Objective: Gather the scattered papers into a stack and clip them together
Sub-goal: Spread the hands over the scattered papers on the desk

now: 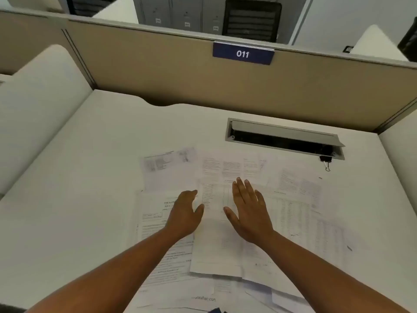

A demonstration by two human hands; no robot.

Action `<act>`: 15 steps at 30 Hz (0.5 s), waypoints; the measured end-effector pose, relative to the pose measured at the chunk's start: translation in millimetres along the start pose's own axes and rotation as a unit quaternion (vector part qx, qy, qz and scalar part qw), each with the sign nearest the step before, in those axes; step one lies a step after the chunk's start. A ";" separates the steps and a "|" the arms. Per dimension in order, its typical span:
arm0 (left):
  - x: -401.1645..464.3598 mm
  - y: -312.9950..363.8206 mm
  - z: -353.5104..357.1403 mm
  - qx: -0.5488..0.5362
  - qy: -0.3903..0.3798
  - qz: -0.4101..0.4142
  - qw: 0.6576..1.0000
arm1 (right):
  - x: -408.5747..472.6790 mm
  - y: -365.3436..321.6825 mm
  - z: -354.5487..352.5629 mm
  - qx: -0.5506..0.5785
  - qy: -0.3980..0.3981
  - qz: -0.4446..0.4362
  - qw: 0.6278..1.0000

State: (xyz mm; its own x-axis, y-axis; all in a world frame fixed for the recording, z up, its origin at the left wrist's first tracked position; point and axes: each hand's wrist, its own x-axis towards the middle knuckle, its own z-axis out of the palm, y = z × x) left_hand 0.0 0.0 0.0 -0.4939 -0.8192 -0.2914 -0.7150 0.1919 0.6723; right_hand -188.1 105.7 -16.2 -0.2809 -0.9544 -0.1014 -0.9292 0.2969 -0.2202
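Beige fabric partition (158,71) carrying a blue plate (243,53) marked "011" backs a smooth white desk (79,177). Printed papers (171,172) lie fanned and overlapping below a metal cable hatch (284,137); a black binder clip (325,159) sits at the hatch's right corner. Left hand (184,214) and right hand (249,213) hover open-palmed, fingers spread, holding nothing.

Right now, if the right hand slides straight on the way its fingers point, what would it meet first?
The right hand points up the desk, slightly left. It would probably first cross the printed sheets lying just ahead, then bare desk; the cable slot seems off to the right.
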 end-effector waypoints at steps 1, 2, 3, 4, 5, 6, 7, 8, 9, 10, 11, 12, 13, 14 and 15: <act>1.7 -3.5 3.4 -0.015 -0.006 -0.013 1.000 | -1.1 0.6 3.4 -0.008 -0.015 0.001 1.000; 2.1 -2.6 3.7 -0.032 -0.011 -0.030 0.999 | -0.9 2.1 7.4 -0.012 -0.025 -0.004 1.000; 0.4 -2.7 5.4 -0.043 -0.024 -0.048 0.998 | -2.4 4.1 11.8 -0.019 -0.032 -0.005 0.999; -0.7 -2.9 6.5 -0.048 -0.036 -0.066 0.996 | -4.2 6.8 19.5 -0.018 -0.039 -0.009 0.999; -0.2 -3.1 8.6 -0.058 -0.039 -0.082 0.994 | -5.2 8.1 24.9 -0.017 -0.043 -0.012 0.999; -1.0 -2.1 9.3 -0.066 -0.040 -0.097 0.992 | -6.2 9.2 29.7 -0.020 -0.048 -0.015 0.999; -0.6 -1.7 9.5 -0.078 -0.038 -0.107 0.990 | -7.0 10.8 33.5 -0.022 -0.055 -0.014 0.998; 0.4 -1.4 8.9 -0.087 -0.035 -0.113 0.989 | -6.6 13.3 37.3 -0.019 -0.066 -0.014 0.998; 1.8 -3.3 10.2 -0.099 -0.036 -0.122 0.987 | -7.1 14.6 41.1 -0.017 -0.075 -0.013 0.997; 2.7 -3.6 10.7 -0.110 -0.033 -0.128 0.985 | -8.2 16.0 43.5 -0.016 -0.082 -0.014 0.996; 3.5 -4.2 11.8 -0.118 -0.031 -0.138 0.983 | -9.5 17.4 47.5 -0.013 -0.089 -0.012 0.996; 4.7 -4.7 12.8 -0.127 -0.028 -0.147 0.980 | -10.6 19.1 51.6 -0.011 -0.094 -0.011 0.995; 6.5 -6.5 13.9 -0.136 -0.024 -0.158 0.978 | -11.7 21.3 54.9 -0.011 -0.097 -0.009 0.995; 8.4 -8.4 14.9 -0.144 -0.022 -0.167 0.975 | -12.7 23.5 59.4 -0.010 -0.099 -0.007 0.995; 9.9 -9.6 15.0 -0.152 -0.021 -0.175 0.973 | -13.9 24.8 62.3 -0.013 -0.094 -0.007 0.996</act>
State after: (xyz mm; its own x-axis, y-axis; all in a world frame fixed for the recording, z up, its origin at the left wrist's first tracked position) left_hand -5.5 -1.9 -19.5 -0.2720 -0.7811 -0.5621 -0.6664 -0.2686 0.6956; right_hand -192.3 128.4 -80.7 -0.2202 -0.9350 -0.2780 -0.9393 0.2801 -0.1983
